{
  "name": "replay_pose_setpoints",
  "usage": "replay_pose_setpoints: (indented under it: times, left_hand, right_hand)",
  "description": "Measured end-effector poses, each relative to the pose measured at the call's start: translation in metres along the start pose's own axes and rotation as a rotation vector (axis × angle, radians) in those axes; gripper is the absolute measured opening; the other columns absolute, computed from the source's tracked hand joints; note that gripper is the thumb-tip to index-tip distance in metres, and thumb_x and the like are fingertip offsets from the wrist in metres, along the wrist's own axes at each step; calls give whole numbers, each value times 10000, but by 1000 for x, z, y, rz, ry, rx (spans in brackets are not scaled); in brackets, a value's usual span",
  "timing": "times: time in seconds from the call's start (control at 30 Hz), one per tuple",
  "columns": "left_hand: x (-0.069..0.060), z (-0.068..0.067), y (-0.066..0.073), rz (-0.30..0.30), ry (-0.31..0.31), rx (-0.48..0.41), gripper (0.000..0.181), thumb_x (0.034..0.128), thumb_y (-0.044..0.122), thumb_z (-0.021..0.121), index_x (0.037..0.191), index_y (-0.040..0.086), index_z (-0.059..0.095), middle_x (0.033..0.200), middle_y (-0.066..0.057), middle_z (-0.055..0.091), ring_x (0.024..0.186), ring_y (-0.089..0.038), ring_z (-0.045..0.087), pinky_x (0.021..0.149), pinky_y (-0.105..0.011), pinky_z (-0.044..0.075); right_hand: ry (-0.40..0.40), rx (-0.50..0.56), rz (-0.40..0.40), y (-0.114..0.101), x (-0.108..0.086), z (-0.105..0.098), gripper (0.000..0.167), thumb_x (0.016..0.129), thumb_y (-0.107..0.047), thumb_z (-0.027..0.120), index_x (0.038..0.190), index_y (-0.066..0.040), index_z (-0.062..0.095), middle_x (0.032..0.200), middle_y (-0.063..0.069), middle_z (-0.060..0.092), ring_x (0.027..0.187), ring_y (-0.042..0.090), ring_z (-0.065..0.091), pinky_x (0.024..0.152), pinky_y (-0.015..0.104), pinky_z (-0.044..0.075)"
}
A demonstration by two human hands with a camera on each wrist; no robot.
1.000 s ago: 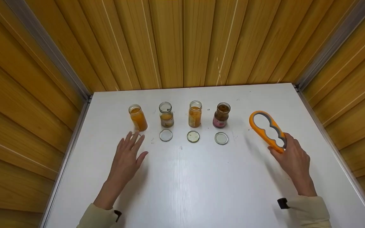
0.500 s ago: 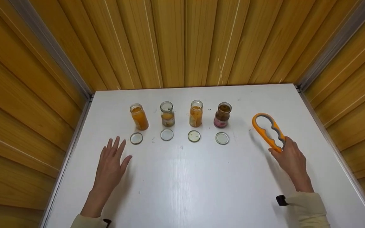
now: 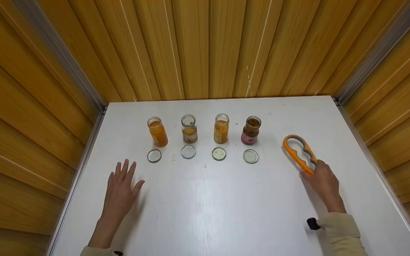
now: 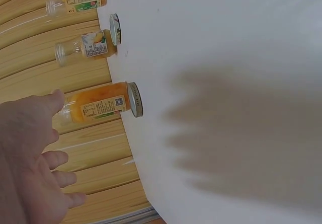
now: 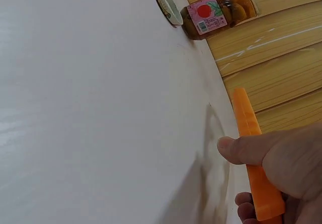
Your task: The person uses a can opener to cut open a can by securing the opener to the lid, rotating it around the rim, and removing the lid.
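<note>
My right hand (image 3: 323, 181) grips the near end of an orange jar opener (image 3: 299, 153) with a grey scalloped inner edge; the right wrist view shows thumb and fingers on either side of its orange frame (image 5: 254, 163). Over the left of the table my left hand (image 3: 119, 192) is spread with straight fingers, holding nothing. Nearest to it are an upturned lid (image 3: 154, 155) and an uncapped jar of orange contents (image 3: 159, 135). Farther right stand a half-filled jar (image 3: 189, 133), another orange jar (image 3: 221, 131) and a dark jar with a pink label (image 3: 250, 133), all uncapped.
In front of the other jars lie a lid (image 3: 188, 152), a second lid (image 3: 219, 153) and a third lid (image 3: 250, 156). The white table (image 3: 205, 206) meets a wood-patterned wall (image 3: 190, 49) behind the jars, with panels at both sides.
My left hand has drawn back toward the near left, away from the leftmost lid, which now shows fully. My right hand has lowered the jar opener slightly toward me.
</note>
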State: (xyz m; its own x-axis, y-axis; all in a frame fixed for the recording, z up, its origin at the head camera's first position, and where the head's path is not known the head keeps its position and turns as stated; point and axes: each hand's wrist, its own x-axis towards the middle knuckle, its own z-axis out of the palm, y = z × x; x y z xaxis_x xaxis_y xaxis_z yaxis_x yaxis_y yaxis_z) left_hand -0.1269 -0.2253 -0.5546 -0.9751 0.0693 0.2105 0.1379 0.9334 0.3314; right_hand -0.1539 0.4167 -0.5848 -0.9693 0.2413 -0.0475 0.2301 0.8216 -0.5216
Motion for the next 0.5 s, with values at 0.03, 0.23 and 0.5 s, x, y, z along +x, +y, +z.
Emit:
replay_pose_setpoints:
  times: [0.03, 0.23, 0.5]
  left_hand:
    - [0, 1, -1, -6, -4, 1, 689, 988, 288, 707, 1554, 17, 422, 1631, -246, 315, 1526, -446, 209, 1206, -637, 186]
    - [-4, 6, -2, -11, -1, 7, 680, 985, 287, 707, 1545, 12, 436, 1621, -251, 332, 1518, -456, 225, 1196, -648, 203]
    - [-5, 6, -3, -26, -29, 3, 691, 995, 293, 705, 1553, 5, 418, 1630, -251, 308, 1523, -456, 211, 1203, -649, 179]
  right_hand:
    - [1, -2, 0, 1, 1, 1, 689, 895, -227, 791, 1302, 216, 455, 1114, 371, 572, 972, 484, 599, 810, 614, 509]
    - [-12, -23, 24, 8, 4, 4, 694, 903, -243, 781, 1321, 202, 451, 1078, 330, 572, 930, 432, 596, 786, 571, 516]
    - [-25, -27, 18, 20, 9, 2, 738, 919, -267, 777, 1351, 208, 413, 1092, 348, 551, 944, 456, 583, 813, 592, 515]
